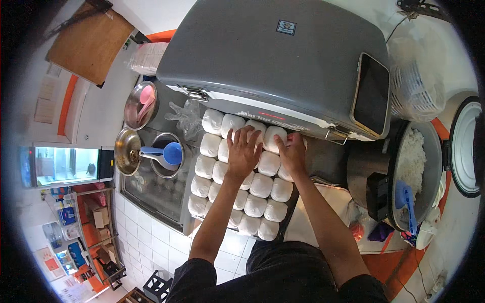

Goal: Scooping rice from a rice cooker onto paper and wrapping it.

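Observation:
Several rounded white wrapped bundles (261,185) lie in close rows in front of a grey cooler box (265,53). My left hand (244,151) rests with spread fingers over bundles in the upper rows. At the far row, my right hand (293,151) has its thumb and fingers around a white bundle at the row's right end; its fingertips are partly hidden. The thumb also touches the neighbouring bundle (274,138). My forearms cover parts of the lower rows.
A smartphone (371,94) lies on the cooler. Right stands an open rice cooker (435,170) with cooked rice (412,163) and a blue scoop (405,197). Left are metal bowls (127,151), a blue ladle (172,153), a clear plastic bag (187,119) and a glass-topped counter (155,193).

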{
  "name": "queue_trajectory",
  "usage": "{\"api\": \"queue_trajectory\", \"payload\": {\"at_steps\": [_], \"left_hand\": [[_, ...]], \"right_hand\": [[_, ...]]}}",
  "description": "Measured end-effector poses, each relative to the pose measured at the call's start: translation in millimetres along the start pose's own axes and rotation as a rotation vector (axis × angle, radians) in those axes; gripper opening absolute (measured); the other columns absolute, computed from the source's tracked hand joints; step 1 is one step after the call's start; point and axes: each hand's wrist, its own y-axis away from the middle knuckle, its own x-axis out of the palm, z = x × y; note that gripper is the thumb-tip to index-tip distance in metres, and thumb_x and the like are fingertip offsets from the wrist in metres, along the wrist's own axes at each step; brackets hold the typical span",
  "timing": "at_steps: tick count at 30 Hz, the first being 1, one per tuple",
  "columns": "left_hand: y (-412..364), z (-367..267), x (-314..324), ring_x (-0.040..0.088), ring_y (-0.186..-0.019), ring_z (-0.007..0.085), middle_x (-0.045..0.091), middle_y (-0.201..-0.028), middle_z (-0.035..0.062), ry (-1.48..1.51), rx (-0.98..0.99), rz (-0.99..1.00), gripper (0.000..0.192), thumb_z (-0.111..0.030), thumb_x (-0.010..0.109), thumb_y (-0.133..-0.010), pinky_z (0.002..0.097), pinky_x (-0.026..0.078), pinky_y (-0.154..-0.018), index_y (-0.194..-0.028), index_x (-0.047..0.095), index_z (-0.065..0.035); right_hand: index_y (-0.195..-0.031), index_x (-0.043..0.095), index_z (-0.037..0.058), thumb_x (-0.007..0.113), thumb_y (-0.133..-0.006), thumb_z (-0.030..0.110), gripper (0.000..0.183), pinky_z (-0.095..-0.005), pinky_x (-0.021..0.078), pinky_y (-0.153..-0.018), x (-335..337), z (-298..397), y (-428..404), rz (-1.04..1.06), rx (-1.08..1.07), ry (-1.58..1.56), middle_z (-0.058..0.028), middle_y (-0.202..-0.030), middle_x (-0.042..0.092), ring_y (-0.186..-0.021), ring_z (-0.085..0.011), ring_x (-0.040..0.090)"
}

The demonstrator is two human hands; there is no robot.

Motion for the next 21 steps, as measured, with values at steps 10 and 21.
{"api": "queue_trajectory", "payload": {"at_steps": [10, 21], "left_hand": [[3.3, 3.0, -19.8, 0.047, -0.122, 0.0307, 0.051, -0.128, 0.011, 0.006, -0.032, -0.044, 0.049, -0.02, 0.074, -0.081, 0.052, 0.031, -0.106, -0.125, 0.057, -0.0108], [14.9, 14.5, -47.4, 0.038, -0.13, 0.0412, 0.039, -0.137, 0.0192, 0.074, -0.195, -0.203, 0.066, -0.017, 0.078, -0.077, 0.0543, 0.032, -0.107, -0.136, 0.049, -0.0101]], "right_hand": [[-0.106, 0.054, 0.0003, 0.072, -0.087, 0.03, 0.04, -0.0446, 0.0508, -0.07, -21.6, -6.7, 4.0, 0.14, -0.303, 0.318, -0.0199, -0.094, 0.061, -0.086, -0.035, 0.063], [-0.114, 0.059, 0.0024, 0.069, -0.087, 0.015, 0.032, -0.0377, 0.0528, -0.077, -130.5, 71.7, 73.6, 0.307, -0.245, 0.164, -0.0144, -0.096, 0.065, -0.083, -0.0255, 0.066]]}}
